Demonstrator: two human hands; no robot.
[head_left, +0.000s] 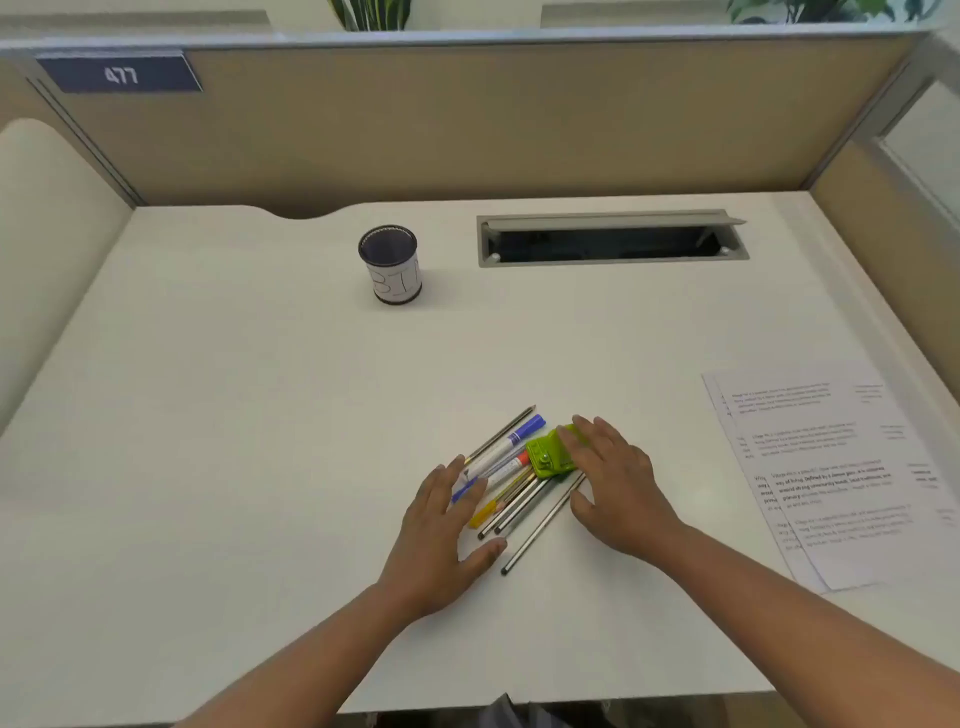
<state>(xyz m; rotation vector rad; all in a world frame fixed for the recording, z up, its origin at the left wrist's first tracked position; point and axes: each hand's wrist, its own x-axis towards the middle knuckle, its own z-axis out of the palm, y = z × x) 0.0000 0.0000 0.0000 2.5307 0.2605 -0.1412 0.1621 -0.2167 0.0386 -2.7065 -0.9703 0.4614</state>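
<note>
Gathering step: left grip (447, 530) and right grip (618, 483) both flat-open, pressing pens (511, 486) and green tool (548, 460) together, grasping nothing. Next, likely: curl round bundle, carry to cup (390, 265).

The flat desk surface (260, 415) is plain off-white. Near its front edge, the cluster of slim pens and pencils (511, 486) mixes a white barrel with a blue cap, a white one with a red cap, a yellow one, and dark grey ones with a silvery sheen. The small plastic block (545, 457) beside them is lime green. Toward the back edge, the round mesh cup (395, 275) is black, its white label marked with black handwritten strokes. At the right edge, white paper sheets (841, 467) carry black print. The fabric partition panel (467, 130) is beige, and its rectangular sign (122, 75) is navy with white digits.
</note>
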